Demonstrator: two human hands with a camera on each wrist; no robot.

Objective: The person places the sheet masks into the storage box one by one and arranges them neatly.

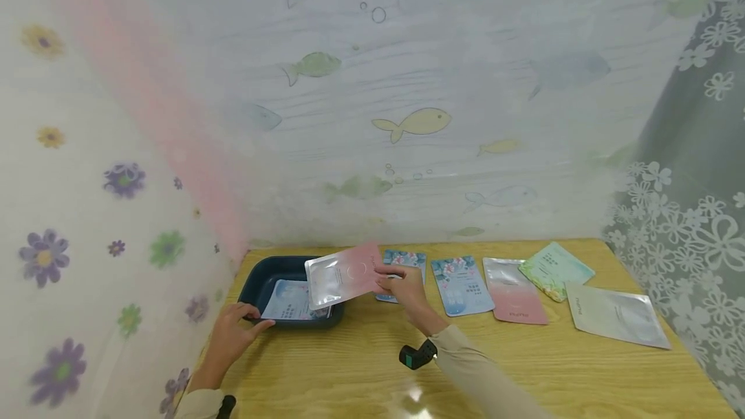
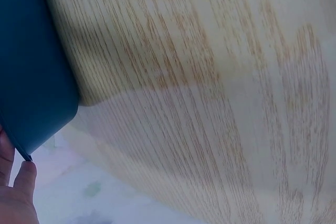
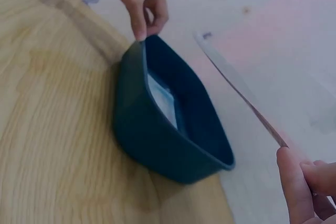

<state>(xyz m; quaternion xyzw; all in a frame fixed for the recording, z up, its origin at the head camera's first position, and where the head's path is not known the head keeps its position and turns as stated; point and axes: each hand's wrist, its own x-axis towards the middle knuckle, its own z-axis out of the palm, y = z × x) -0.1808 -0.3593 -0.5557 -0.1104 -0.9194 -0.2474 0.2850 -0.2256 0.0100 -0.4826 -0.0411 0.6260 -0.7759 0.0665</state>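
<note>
A dark blue plastic bin (image 1: 251,283) stands at the left of the table, a light blue floral sachet (image 1: 285,299) lying inside it. My left hand (image 1: 228,336) pinches the bin's near left corner at the rim, which also shows in the left wrist view. My right hand (image 1: 410,293) holds a pink and silver sachet (image 1: 343,275) by its pink end, thumb against fingers. Its silver end overlaps the bin's right side in the head view. In the right wrist view the held sachet (image 3: 244,98) appears edge-on, raised beside the bin.
Two blue floral sachets (image 1: 462,285) lie right of the bin, one partly hidden behind my right hand. Farther right are another pink and silver sachet (image 1: 515,293), a green one (image 1: 555,270) and a pale silver one (image 1: 617,315). Patterned walls border the wooden table (image 1: 349,374).
</note>
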